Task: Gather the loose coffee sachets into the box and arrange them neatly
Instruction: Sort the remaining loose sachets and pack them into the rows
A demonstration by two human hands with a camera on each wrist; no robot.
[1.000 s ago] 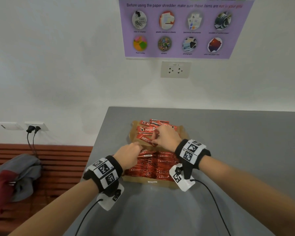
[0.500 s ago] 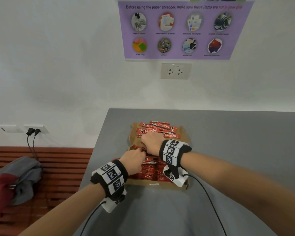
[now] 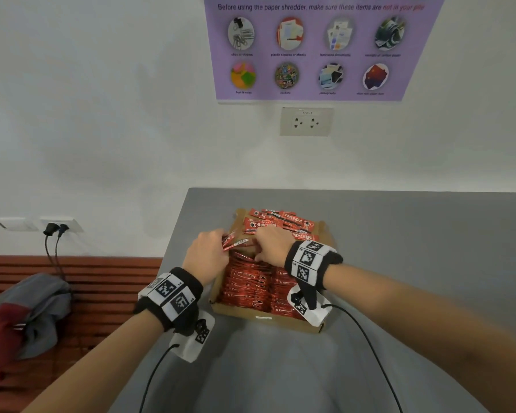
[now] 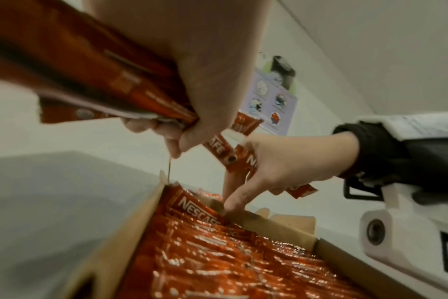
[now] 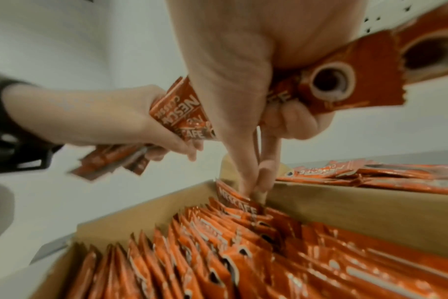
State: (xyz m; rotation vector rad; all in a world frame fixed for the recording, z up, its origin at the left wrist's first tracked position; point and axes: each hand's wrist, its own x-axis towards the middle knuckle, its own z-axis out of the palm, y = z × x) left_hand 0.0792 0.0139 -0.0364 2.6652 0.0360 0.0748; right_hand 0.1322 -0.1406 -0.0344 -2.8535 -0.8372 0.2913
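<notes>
- Since half a second ago: left hand lifted from the packed rows to the box's 10 o'clock corner, now raised with a fan of sachets; right hand shifted little, staying at the far wall.
- Left hand: fingers curled round a bundle of several sachets, clear of the rows below.
- Right hand: thumb and curled fingers gripping a few sachets against the palm, index and middle fingers stretched down between the last upright sachet and the far wall of the box.
- Box: on grey table, holding rows of red sachets standing on edge.
- Loose pile: lying flat at 12 o'clock of the box, on its folded-back flap, just beyond the right hand.
- At 12 o'clock on the wall: socket, purple poster above.
</notes>
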